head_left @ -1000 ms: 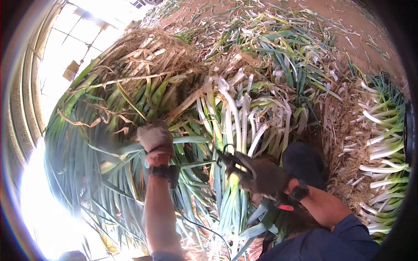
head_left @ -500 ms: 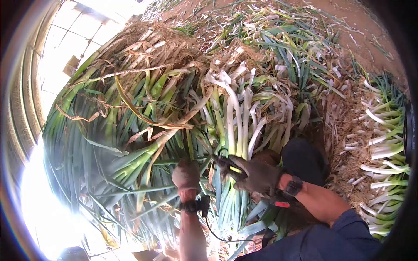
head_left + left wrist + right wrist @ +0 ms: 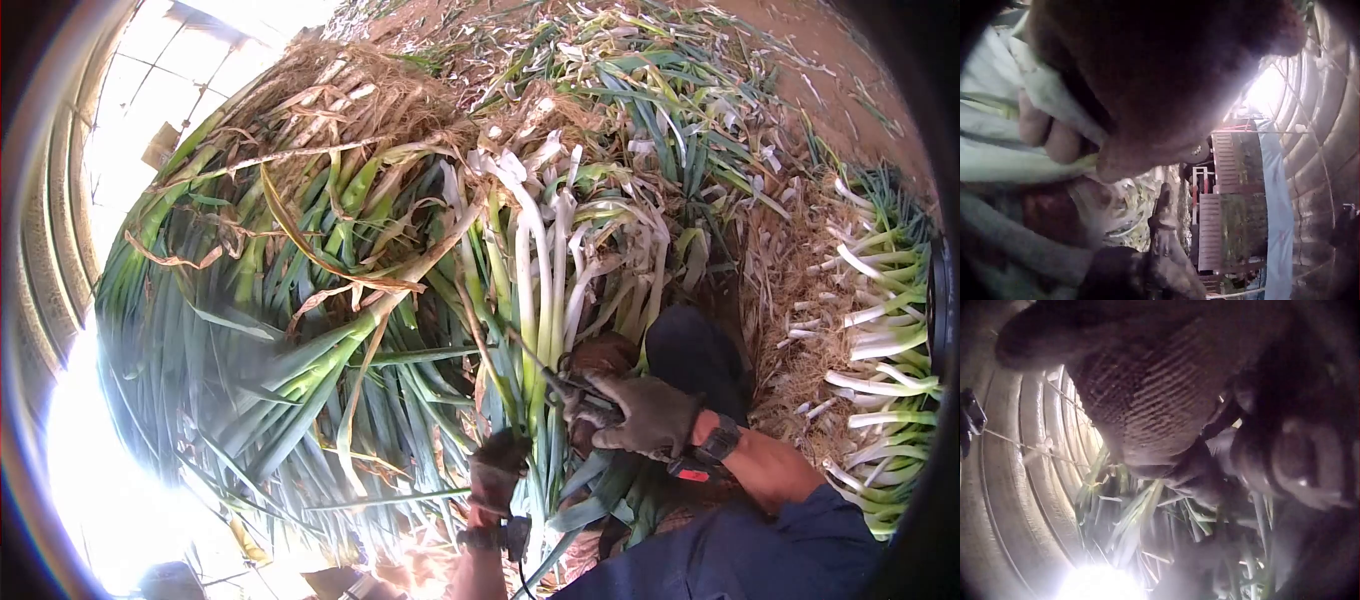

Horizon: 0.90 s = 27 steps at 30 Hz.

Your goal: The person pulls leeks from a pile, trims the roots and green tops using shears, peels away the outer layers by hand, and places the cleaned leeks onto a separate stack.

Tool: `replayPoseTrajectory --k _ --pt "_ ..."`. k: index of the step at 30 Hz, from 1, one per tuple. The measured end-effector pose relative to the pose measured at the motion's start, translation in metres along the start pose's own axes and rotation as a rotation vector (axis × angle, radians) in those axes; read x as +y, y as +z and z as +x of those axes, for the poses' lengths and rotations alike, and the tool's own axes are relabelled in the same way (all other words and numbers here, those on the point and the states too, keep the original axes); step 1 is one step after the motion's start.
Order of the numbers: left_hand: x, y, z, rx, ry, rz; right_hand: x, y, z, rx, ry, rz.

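Note:
My gloved left hand (image 3: 498, 465) grips a leek (image 3: 487, 350) low on its leaves, beside a bunch of peeled leeks (image 3: 545, 300) with white stems. In the left wrist view, curled fingers (image 3: 1063, 140) close round pale green leaves (image 3: 997, 150). My right hand (image 3: 650, 415), in a dark glove, holds a slim dark tool (image 3: 545, 372) whose narrow end points up and left across the peeled bunch; its exact kind I cannot tell. The textured glove (image 3: 1147, 406) covers much of the right wrist view, with leaves below it.
On the left lies a large heap of unpeeled leeks (image 3: 230, 300), roots upward. Stripped leaves (image 3: 660, 90) are strewn behind. A row of leeks (image 3: 880, 320) lies at the far right, beside dry roots and scraps (image 3: 790, 300). A knee (image 3: 695, 360) is near the right hand.
My left hand has come from the heap down and right to the peeled bunch, now with a leek in its grip. The right hand has shifted slightly right, still holding the tool.

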<state>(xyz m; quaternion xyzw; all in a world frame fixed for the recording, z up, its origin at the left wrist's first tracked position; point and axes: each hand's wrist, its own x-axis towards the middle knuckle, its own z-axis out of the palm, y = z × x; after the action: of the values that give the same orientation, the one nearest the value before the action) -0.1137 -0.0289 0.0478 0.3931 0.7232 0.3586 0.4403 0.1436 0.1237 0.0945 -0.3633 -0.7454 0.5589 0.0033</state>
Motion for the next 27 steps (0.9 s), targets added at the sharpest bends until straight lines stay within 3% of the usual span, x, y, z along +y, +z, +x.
replayPoseTrajectory --k 4,8,10,12,14,17,18,19,20,21,22,24,25,27 --pt "0.041 0.011 -0.037 -0.208 -0.340 -0.212 0.011 -0.015 -0.029 0.112 0.027 -0.031" --pt "0.139 0.007 -0.032 -0.212 -0.310 -0.096 0.031 -0.008 -0.050 0.350 -0.112 0.003" --pt "0.187 -0.003 -0.004 -0.184 -0.016 0.060 0.033 -0.009 -0.058 0.460 -0.113 0.121" --pt "0.226 -0.008 0.039 -0.037 -0.057 0.006 0.034 -0.015 -0.066 0.590 -0.124 0.264" --pt "0.268 -0.025 0.089 -0.151 0.489 0.421 0.036 -0.023 -0.077 0.731 -0.141 0.429" --pt "0.349 -0.020 0.172 0.108 0.954 1.105 0.046 -0.046 -0.084 0.760 -0.181 0.839" --pt "0.381 -0.011 0.189 0.240 1.090 1.333 0.048 -0.049 -0.084 0.766 -0.156 0.781" --pt "0.409 -0.001 0.197 0.077 0.851 0.719 0.050 -0.050 -0.081 0.770 -0.134 0.722" --pt "0.418 0.001 0.231 -0.159 1.006 0.367 0.050 -0.052 -0.079 0.773 -0.112 0.665" --pt "0.425 0.010 0.235 -0.095 0.885 0.230 0.033 -0.058 -0.082 0.817 -0.069 0.279" --pt "0.430 0.025 0.235 -0.037 0.764 0.095 0.038 -0.054 -0.078 0.800 -0.071 0.113" --pt "0.401 0.045 0.218 0.179 0.692 0.220 0.051 -0.031 -0.069 0.750 -0.062 -0.212" --pt "0.368 0.044 0.221 0.125 0.684 0.197 0.041 -0.028 -0.071 0.638 0.018 -0.313" --pt "0.265 0.030 0.239 0.068 0.606 0.140 0.032 -0.018 -0.067 0.655 -0.037 -0.648"
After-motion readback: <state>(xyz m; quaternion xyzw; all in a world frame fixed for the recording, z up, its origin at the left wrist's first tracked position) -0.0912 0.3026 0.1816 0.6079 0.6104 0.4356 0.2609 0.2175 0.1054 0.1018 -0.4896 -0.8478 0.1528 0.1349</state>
